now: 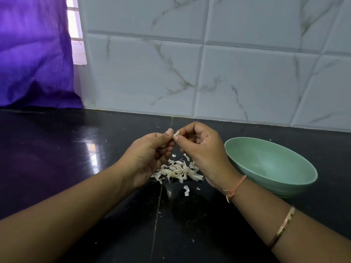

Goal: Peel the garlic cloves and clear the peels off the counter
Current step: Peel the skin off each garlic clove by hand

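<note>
**Clove held above the peel pile, left of the bowl**

A small pale garlic clove [176, 135] is held in the air to the left of the pale green round plastic bowl [269, 165], a little farther back than the bowl's near rim. Below it, just left of the bowl, a loose heap of whitish papery garlic peels [178, 170] lies on the glossy black stone counter [57, 158]. One curled stray peel [186, 190] lies nearer the person than the heap. Tiny flakes dot the counter around the bowl. Behind the bowl rises a wall of white marble-veined tiles [228, 73]; far to its left hangs a purple curtain [34, 54].

The left hand [150, 152] pinches the clove between thumb and curled fingers. The right hand [203, 149], nearest the bowl, meets it there, its thumb and forefinger tips on the clove and its other fingers curled in. The right forearm, which wears an orange thread band [236, 186] and a thin metal bangle [283, 226], crosses in front of the bowl's left rim.
</note>
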Tool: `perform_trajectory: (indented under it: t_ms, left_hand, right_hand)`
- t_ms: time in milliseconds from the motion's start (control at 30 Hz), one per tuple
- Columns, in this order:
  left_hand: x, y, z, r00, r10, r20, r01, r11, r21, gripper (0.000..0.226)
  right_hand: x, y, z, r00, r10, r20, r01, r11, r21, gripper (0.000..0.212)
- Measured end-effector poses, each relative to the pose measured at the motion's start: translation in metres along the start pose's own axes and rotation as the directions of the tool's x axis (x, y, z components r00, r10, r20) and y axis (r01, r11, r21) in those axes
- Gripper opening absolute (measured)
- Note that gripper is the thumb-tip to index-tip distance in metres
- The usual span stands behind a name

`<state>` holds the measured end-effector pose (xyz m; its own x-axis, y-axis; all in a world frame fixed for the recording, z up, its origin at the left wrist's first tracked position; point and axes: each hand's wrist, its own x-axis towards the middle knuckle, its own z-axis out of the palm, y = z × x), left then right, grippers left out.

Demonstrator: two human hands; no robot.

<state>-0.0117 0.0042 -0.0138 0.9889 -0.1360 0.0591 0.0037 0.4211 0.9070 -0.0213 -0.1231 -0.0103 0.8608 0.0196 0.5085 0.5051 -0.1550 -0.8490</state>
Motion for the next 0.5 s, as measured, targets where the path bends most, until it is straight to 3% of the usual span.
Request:
perform_trajectory:
  t_ms: [267, 500]
  left_hand:
    - [-0.0017, -0.0001, 0.0023, 0.997, 0.075, -0.003, -0.074, 0.993, 0.091, 0.033]
    - [-0.0018, -0.0039, 0.0028, 0.990, 0.135, -0.048, -0.126, 0.980, 0.153, 0.037]
  right_hand:
    - [-0.0027, -0.0039, 0.0058, 0.999, -0.038, -0.039, 0.038, 0.999, -0.003, 0.017]
    - [-0.0055, -0.0010, 0.0097, 0.987, -0.137, -0.089, 0.120, 0.978, -0.173, 0.019]
